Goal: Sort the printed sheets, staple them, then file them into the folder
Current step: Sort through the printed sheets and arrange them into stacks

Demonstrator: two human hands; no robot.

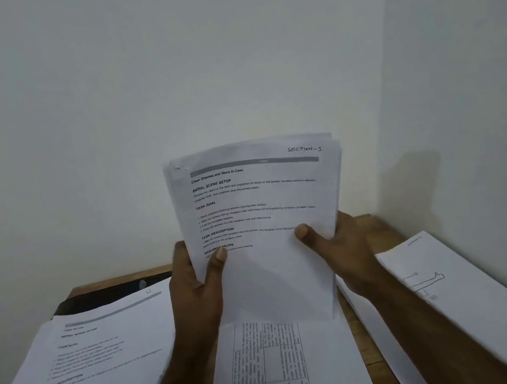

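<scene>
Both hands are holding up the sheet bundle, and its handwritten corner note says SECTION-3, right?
Not quite. The head view shows the left hand and right hand holding up the sheet bundle, but its handwritten corner note reads SECTION-1, not SECTION-3. The rest of what you said holds.

Both forearms bare, left hand (195,290) and right hand (339,244) ungloved.

- Left sheet stack (82,364): cut by left and bottom edges; body text blurred, unreadable.
- Right sheet stack (467,299): cut by right edge.
- Dark folder (101,295): mostly hidden under left sheet stack.
- Table sheet (276,367): print too small.
</scene>
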